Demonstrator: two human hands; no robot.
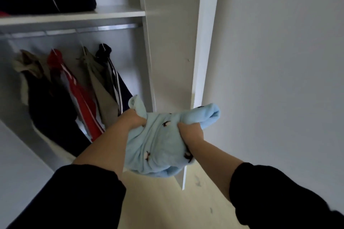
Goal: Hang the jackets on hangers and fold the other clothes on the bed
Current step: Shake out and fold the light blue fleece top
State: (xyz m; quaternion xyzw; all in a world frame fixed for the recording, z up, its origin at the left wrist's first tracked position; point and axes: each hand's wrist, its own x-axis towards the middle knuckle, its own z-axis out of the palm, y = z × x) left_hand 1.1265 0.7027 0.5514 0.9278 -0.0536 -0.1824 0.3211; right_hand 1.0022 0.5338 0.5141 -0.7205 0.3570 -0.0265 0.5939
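We hold a pale blue fleece garment [160, 145] with small dark prints, bunched up in front of us in mid-air, above the light wood floor [167, 201]. Our left hand [136, 120] and right hand [189, 132] each have a fistful of it, fingers curled tight into the cloth. Its long axis runs from fist to fist; a tuft pokes out beyond each hand and the bulk sags below the grip, towards us. Neither hand is nearer, since both are on it. Beyond the left fist, a red jacket [74, 87] and others hang from the wardrobe rail [104, 29]. The bed is out of view, and we cannot tell what kind of garment this is.
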